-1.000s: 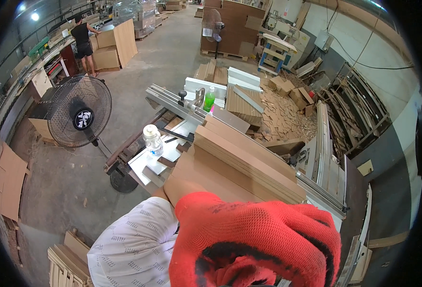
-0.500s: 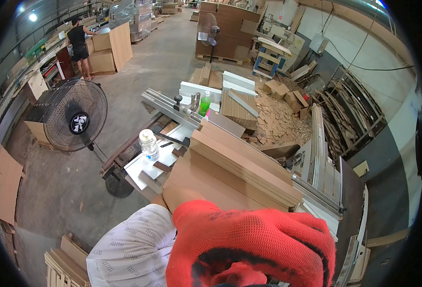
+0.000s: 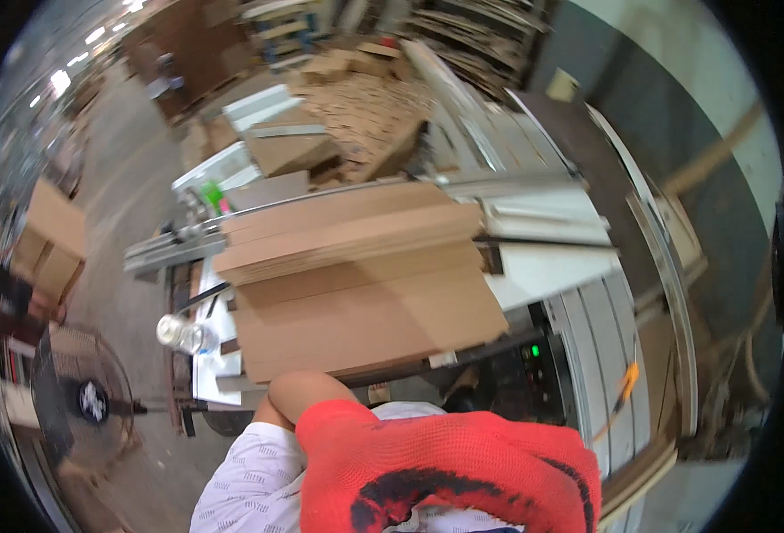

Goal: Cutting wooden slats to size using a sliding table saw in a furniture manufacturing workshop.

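Note:
My left hand [image 3: 450, 462], in a red knit glove with a black-stained palm side, is raised close in at the bottom of the view. Its fingers bend down at the right and their tips are hidden, so whatever they hold cannot be made out. The bare elbow and a white patterned sleeve [image 3: 254, 466] show to its left. Beyond the elbow a wide brown board [image 3: 365, 315] lies flat on the saw table. Along its far side rests a stack of narrower brown boards [image 3: 348, 235]. My right hand is out of view.
A clear bottle with a white cap [image 3: 188, 335] stands left of the boards. A metal rail [image 3: 166, 253] runs behind them. A black fan [image 3: 90, 400] is on the left. Wood offcuts [image 3: 365, 111] heap beyond. An orange-handled tool [image 3: 627, 382] lies on the right.
My view has swung right and downward, bringing the saw table's right side in and taking the other person out. My gloved hand stays raised close by, its fingers still bent.

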Tool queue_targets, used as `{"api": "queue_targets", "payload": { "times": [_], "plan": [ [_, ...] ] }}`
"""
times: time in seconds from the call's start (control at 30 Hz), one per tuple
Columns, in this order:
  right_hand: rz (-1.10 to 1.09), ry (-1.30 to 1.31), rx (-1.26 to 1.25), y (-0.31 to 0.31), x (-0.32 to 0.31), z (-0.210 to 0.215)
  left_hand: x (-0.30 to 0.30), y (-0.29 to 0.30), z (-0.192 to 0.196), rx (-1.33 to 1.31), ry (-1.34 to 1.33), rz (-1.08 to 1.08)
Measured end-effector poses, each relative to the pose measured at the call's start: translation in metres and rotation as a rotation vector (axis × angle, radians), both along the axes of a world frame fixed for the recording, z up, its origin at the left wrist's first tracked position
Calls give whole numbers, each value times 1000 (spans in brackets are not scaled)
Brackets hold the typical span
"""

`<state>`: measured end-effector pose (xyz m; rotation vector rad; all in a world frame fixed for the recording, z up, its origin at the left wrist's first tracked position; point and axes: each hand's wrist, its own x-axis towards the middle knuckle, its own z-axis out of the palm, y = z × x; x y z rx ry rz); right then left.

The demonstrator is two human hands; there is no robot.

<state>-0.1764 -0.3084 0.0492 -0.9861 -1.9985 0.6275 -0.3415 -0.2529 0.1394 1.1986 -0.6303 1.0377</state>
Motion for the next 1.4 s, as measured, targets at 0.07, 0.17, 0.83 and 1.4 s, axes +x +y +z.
{"api": "queue_targets", "payload": {
  "times": [0.07,0.17,0.83,1.4],
  "plan": [
    [-48,65,-12,-12,8,-11,16,0,-9,-39,28,-132],
    [-116,146,-26,-31,22,-26,43,-6,-18,-100,55,-282],
    [-1202,256,-93,-254,251,-160,354,-152,-137,-50,782,-627],
    [-2526,-27,-568,-566,373,-248,538,-359,-300,95,1456,-1141]
  ]
}}
